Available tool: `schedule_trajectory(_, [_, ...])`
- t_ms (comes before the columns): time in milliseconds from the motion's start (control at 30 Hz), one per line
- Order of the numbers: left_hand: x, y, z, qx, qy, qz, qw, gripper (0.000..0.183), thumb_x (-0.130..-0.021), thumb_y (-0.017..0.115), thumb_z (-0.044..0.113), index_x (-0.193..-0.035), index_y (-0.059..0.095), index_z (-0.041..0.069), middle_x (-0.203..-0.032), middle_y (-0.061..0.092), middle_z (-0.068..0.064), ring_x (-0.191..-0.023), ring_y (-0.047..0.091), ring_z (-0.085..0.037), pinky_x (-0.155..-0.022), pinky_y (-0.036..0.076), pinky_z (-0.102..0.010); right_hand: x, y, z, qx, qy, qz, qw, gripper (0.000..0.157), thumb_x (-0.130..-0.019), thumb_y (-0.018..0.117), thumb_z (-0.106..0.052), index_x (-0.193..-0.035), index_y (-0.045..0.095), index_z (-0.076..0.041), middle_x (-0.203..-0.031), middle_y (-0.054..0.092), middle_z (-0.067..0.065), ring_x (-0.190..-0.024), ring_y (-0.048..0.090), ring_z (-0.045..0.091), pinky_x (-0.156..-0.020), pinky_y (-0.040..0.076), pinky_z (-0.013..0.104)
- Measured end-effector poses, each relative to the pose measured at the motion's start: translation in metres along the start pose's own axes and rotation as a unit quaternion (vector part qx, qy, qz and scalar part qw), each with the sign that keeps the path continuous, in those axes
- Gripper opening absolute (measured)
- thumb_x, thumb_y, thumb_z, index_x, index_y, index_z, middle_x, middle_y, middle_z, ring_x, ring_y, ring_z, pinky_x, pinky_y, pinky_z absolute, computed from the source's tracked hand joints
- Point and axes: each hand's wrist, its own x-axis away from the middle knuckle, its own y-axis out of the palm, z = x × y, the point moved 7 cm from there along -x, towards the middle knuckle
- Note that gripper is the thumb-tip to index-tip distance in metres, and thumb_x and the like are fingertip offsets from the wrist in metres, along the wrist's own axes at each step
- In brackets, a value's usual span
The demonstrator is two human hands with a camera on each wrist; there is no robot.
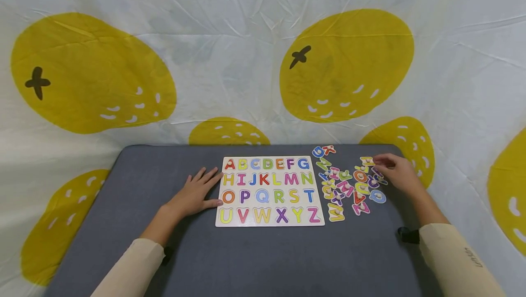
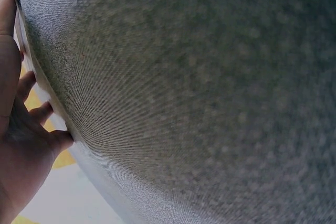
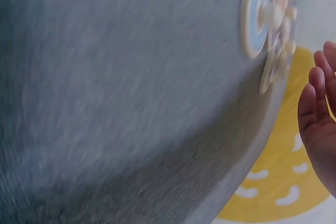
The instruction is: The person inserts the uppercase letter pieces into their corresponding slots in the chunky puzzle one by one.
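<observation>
A white alphabet puzzle board (image 1: 270,220) with rows of coloured letters lies on the dark grey table. My left hand (image 1: 197,195) rests spread on the table at the board's left edge, its fingertips and thumb touching that edge. Over on the right, my right hand (image 1: 397,171) hovers above the loose letter pieces, fingers loosely bent. Its fingertips are beside a yellow H piece (image 1: 367,161); no piece shows between them, and the right wrist view hides the thumb. A round blue letter piece (image 1: 377,196) with a knob lies below that hand.
Several loose knobbed letters lie right of the board, among them a yellow W piece (image 1: 336,212), a pink Z piece (image 1: 360,209) and an orange O piece (image 1: 360,176). Some overlap. Behind the table (image 1: 263,260) hangs a white curtain (image 1: 230,68) with yellow fruit shapes.
</observation>
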Motion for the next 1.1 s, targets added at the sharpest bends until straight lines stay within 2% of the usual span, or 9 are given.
schedule_trajectory(100, [0.000, 0.000, 0.000, -0.002, 0.001, 0.002, 1.0000, 0.094, -0.090, 0.071, 0.061, -0.165, 0.031, 0.021, -0.171, 0.027, -0.010, -0.157, 0.018, -0.048, -0.116, 0.018, -0.079, 0.000, -0.001, 0.010, 0.017, 0.006, -0.010, 1.000, 0.033, -0.102, 0.068, -0.019, -0.128, 0.067, 0.001, -0.114, 0.071, 0.023, -0.096, 0.061, 0.030, -0.069, 0.046, 0.009])
schedule_trajectory(333, [-0.001, 0.000, -0.001, -0.002, 0.004, 0.005, 1.0000, 0.093, -0.090, 0.070, 0.062, -0.165, 0.031, 0.022, -0.171, 0.027, -0.010, -0.157, 0.018, -0.048, -0.115, 0.019, -0.079, -0.005, 0.003, 0.026, 0.058, 0.017, -0.045, 0.997, 0.035, -0.101, 0.069, -0.024, -0.125, 0.069, 0.002, -0.106, 0.070, 0.020, -0.091, 0.059, 0.029, -0.073, 0.047, 0.028])
schedule_trajectory(433, [-0.001, 0.000, -0.002, -0.004, 0.004, 0.004, 1.0000, 0.093, -0.090, 0.070, 0.062, -0.165, 0.031, 0.022, -0.171, 0.027, -0.010, -0.157, 0.019, -0.048, -0.115, 0.019, -0.079, -0.007, 0.007, 0.030, 0.078, 0.007, -0.060, 0.995, 0.033, -0.100, 0.069, -0.022, -0.124, 0.070, 0.001, -0.102, 0.070, 0.016, -0.089, 0.058, 0.029, -0.076, 0.046, 0.034])
schedule_trajectory(633, [-0.001, 0.000, -0.001, -0.004, 0.005, 0.004, 1.0000, 0.093, -0.090, 0.070, 0.062, -0.165, 0.031, 0.021, -0.171, 0.028, -0.010, -0.156, 0.019, -0.048, -0.115, 0.019, -0.079, -0.009, 0.010, 0.033, 0.098, -0.009, -0.050, 0.994, 0.024, -0.098, 0.070, -0.015, -0.117, 0.072, 0.001, -0.094, 0.070, 0.014, -0.086, 0.060, 0.029, -0.078, 0.046, 0.041])
schedule_trajectory(900, [-0.001, 0.003, -0.002, -0.005, 0.006, 0.006, 1.0000, 0.093, -0.090, 0.070, 0.062, -0.165, 0.031, 0.022, -0.171, 0.027, -0.010, -0.157, 0.019, -0.048, -0.116, 0.019, -0.078, -0.007, 0.007, 0.031, 0.081, -0.014, -0.014, 0.997, 0.021, -0.100, 0.069, -0.015, -0.113, 0.072, 0.001, -0.097, 0.072, 0.017, -0.083, 0.061, 0.026, -0.071, 0.046, 0.034])
schedule_trajectory(1100, [-0.001, 0.004, -0.004, -0.009, 0.004, 0.009, 0.9999, 0.093, -0.090, 0.069, 0.064, -0.165, 0.031, 0.023, -0.171, 0.027, -0.009, -0.157, 0.019, -0.047, -0.116, 0.019, -0.078, -0.008, 0.007, 0.014, 0.076, -0.019, -0.006, 0.997, 0.023, -0.100, 0.070, -0.020, -0.114, 0.072, -0.001, -0.096, 0.070, 0.014, -0.080, 0.057, 0.023, -0.064, 0.045, 0.028])
